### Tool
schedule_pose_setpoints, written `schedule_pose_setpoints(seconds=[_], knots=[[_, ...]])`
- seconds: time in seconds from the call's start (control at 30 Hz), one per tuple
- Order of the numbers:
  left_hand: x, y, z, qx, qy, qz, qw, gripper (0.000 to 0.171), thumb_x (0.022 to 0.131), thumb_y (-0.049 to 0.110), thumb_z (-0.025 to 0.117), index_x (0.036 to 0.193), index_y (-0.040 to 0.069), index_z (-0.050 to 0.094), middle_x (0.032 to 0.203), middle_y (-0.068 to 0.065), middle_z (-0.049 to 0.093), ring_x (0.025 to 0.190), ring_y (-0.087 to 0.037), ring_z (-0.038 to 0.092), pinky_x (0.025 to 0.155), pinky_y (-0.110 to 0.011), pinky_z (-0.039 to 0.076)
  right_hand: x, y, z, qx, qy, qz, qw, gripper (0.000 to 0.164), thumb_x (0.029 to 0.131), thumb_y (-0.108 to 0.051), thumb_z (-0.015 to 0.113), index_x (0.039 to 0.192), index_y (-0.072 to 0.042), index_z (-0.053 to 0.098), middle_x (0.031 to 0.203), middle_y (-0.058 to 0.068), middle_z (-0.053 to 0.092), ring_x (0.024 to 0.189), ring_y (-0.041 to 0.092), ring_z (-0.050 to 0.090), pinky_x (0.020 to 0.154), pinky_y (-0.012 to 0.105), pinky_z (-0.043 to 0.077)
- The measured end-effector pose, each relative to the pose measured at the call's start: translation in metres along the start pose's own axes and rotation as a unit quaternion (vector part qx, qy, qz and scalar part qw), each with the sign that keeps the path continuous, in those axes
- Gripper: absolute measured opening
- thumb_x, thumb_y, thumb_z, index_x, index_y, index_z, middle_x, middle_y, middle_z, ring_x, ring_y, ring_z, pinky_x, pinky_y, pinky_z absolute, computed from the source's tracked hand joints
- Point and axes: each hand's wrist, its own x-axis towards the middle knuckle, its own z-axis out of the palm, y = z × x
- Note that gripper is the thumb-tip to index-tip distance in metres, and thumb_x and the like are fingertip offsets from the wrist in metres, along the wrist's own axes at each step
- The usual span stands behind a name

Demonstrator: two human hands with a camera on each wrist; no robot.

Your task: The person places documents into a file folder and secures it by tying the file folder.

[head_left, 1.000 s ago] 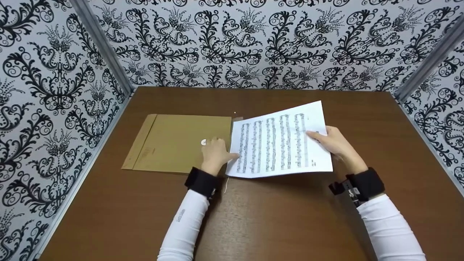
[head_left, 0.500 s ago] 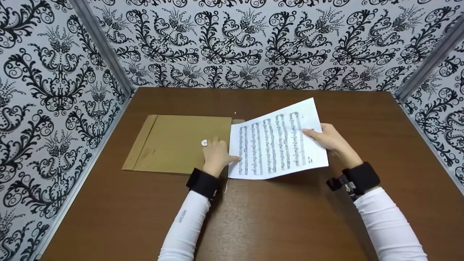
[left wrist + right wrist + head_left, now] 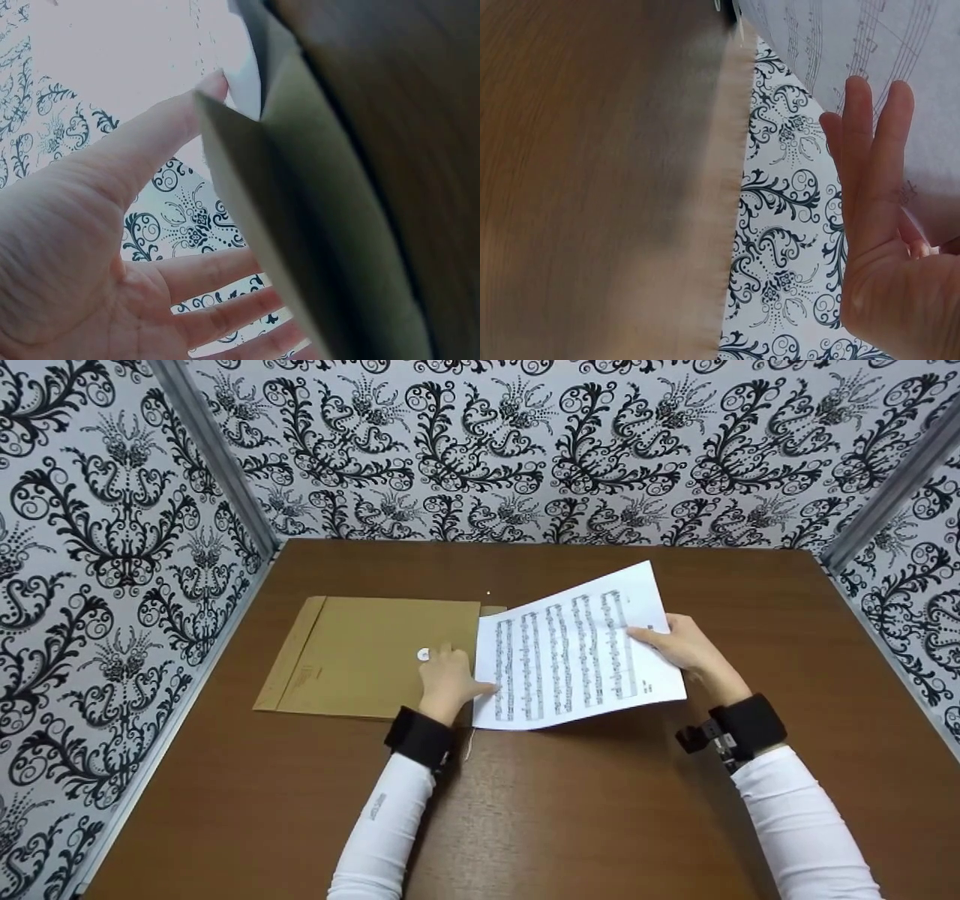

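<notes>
Printed sheet music [image 3: 570, 652] slants up from the mouth of a brown paper envelope [image 3: 375, 652] lying on the table. At its right edge my right hand [image 3: 690, 649] pinches the sheet, thumb on top and fingers [image 3: 885, 142] straight beneath it. My left hand [image 3: 448, 682] rests on the envelope near its mouth, beside a white round button [image 3: 424, 654]. Its fingers [image 3: 214, 274] are fairly straight, and the thumb touches the sheet's left edge. In the left wrist view the envelope's mouth [image 3: 300, 202] gapes, with the paper at its far end.
A brown wooden table [image 3: 570, 810] bears everything. Patterned walls [image 3: 525, 450] stand behind it and at both sides. A thin string [image 3: 469, 744] hangs from the envelope's mouth, and part of its flap [image 3: 493, 610] shows behind the sheet.
My right hand has shifted slightly left and away from me, tilting the sheet's raised right side. The left hand and envelope stay almost still.
</notes>
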Motion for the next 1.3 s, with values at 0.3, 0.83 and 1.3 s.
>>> schedule_pose_setpoints(seconds=[0.3, 0.83, 1.3], knots=[[0.001, -0.003, -0.001, -0.010, 0.000, 0.008, 0.9999, 0.073, 0.074, 0.057, 0.086, 0.114, -0.002, 0.070, 0.141, -0.019, 0.060, 0.129, -0.040, 0.057, 0.098, -0.053, 0.055, -0.003, 0.001, 0.002, 0.016, 0.000, 0.017, 1.000, 0.054, 0.104, -0.027, 0.058, 0.141, 0.011, 0.048, 0.077, -0.017, 0.070, 0.065, 0.004, 0.072, 0.061, 0.023, 0.061], [0.003, -0.009, -0.005, -0.034, 0.004, 0.024, 0.9991, 0.051, 0.078, 0.043, 0.085, 0.101, -0.001, 0.073, 0.123, -0.019, 0.070, 0.114, -0.037, 0.067, 0.093, -0.052, 0.058, 0.013, 0.017, 0.005, 0.017, 0.000, 0.032, 0.999, 0.056, 0.105, -0.028, 0.055, 0.144, 0.011, 0.046, 0.076, -0.018, 0.068, 0.065, 0.000, 0.070, 0.061, 0.018, 0.057], [0.003, -0.010, -0.010, -0.061, 0.013, 0.035, 0.9974, 0.024, 0.081, 0.015, 0.073, 0.099, -0.001, 0.072, 0.110, -0.020, 0.076, 0.100, -0.040, 0.073, 0.084, -0.055, 0.059, 0.010, 0.017, 0.013, 0.034, 0.018, 0.041, 0.998, 0.058, 0.105, -0.032, 0.056, 0.146, 0.007, 0.045, 0.078, -0.017, 0.069, 0.068, 0.001, 0.071, 0.063, 0.018, 0.058]])
